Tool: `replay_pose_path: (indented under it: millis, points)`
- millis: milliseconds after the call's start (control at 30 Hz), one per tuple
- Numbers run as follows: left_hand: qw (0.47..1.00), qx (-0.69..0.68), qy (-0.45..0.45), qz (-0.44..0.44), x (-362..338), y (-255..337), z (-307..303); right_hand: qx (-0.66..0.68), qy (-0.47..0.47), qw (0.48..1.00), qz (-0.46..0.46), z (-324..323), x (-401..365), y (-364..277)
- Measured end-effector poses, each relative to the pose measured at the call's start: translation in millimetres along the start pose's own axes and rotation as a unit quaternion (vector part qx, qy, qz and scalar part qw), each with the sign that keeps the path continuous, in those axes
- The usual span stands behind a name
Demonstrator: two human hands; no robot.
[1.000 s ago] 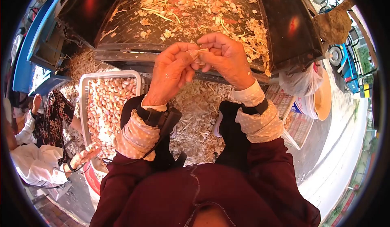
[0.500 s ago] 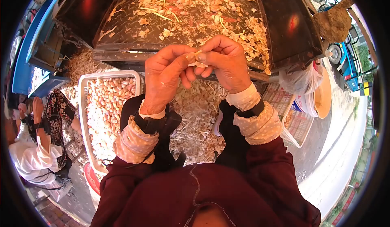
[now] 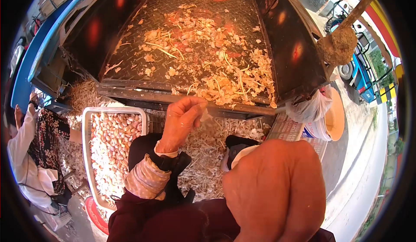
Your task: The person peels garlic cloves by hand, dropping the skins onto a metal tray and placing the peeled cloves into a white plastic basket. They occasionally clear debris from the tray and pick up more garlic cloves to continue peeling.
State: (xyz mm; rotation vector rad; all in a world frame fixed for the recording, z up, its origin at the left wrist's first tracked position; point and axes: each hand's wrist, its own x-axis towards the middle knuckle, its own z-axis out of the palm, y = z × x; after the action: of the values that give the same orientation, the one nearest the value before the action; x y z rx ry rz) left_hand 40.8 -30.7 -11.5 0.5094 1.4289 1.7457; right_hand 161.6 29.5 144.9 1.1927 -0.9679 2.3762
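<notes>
My left hand [image 3: 185,123] is in a pinch just in front of the metal bed's near edge, with a thin pale piece of garlic skin [image 3: 207,116] at the fingertips. Much closer to the camera, my right hand [image 3: 277,188] looms large, its back toward me and its fingers curled under out of sight. I cannot tell what it holds. Beyond my left hand, garlic cloves [image 3: 201,32] and peelings [image 3: 225,88] lie scattered over the dark metal bed [image 3: 130,53]. To the left stands a white crate [image 3: 86,142] full of garlic cloves [image 3: 115,151].
Dry husks [image 3: 199,164] cover the ground between my legs. A white bucket [image 3: 318,129] and a plastic bag [image 3: 310,108] are at the right, above a flat crate [image 3: 286,127]. A red basin [image 3: 96,216] sits lower left, near another person [image 3: 30,155].
My hands, together at the fingertips before, have parted. The right has come back close to the camera; the left stays forward in a pinch. The view has tilted up.
</notes>
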Motion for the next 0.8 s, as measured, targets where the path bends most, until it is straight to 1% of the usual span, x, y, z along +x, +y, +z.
replay_pose_path:
  millis: [67,100,133,167,200,233,300,333,367,400,433,533,600,667,700,733,767,800]
  points:
    - [1.000,0.009,-0.022,0.008,1,0,2,0.017,-0.021,0.994,-0.109,6,3,11]
    - [1.000,0.017,-0.016,-0.003,2,2,3,-0.002,-0.003,0.990,-0.141,9,3,17]
    - [1.000,0.023,-0.009,-0.020,-1,2,3,-0.006,0.000,0.990,-0.141,7,8,11]
    - [0.999,0.029,-0.002,-0.020,-2,5,5,0.063,-0.058,0.994,-0.074,2,16,1]
    - [0.999,0.028,-0.008,-0.025,-2,3,7,0.129,-0.113,0.985,-0.006,0,20,-6]
    - [0.999,0.033,-0.004,-0.017,-1,2,6,0.127,-0.110,0.986,-0.007,3,20,-6]
    - [0.999,0.039,-0.012,-0.017,-2,-1,5,0.086,-0.083,0.993,-0.013,8,19,-3]
    - [0.999,0.040,-0.014,-0.014,0,-4,6,0.084,-0.086,0.993,-0.013,8,15,0]
    - [0.999,0.024,-0.038,-0.004,1,-9,6,0.000,-0.084,0.994,-0.076,6,7,7]
    - [0.998,0.010,-0.059,0.004,1,-12,4,-0.079,-0.079,0.984,-0.140,6,3,13]
    - [0.998,0.011,-0.065,0.008,1,-13,4,-0.073,-0.078,0.984,-0.140,8,3,16]
    - [0.998,0.000,-0.064,0.016,0,-12,3,-0.009,-0.019,0.992,-0.128,16,2,19]
    - [0.998,-0.006,-0.068,0.002,-3,-12,5,0.032,0.024,0.992,-0.116,22,0,17]
    - [0.997,0.017,-0.074,-0.011,-5,-3,3,0.076,0.061,0.990,-0.107,25,1,17]
    - [0.994,0.027,-0.101,-0.022,-5,-7,-1,0.098,0.078,0.987,-0.101,25,2,18]
    - [0.994,0.026,-0.101,-0.020,-5,-8,-1,0.116,0.096,0.984,-0.096,26,3,17]
    - [0.976,0.170,-0.119,0.058,-6,-8,0,0.136,0.111,0.980,-0.092,26,5,17]
    - [0.931,0.313,-0.130,0.134,-8,-7,0,0.158,0.125,0.976,-0.087,26,7,19]
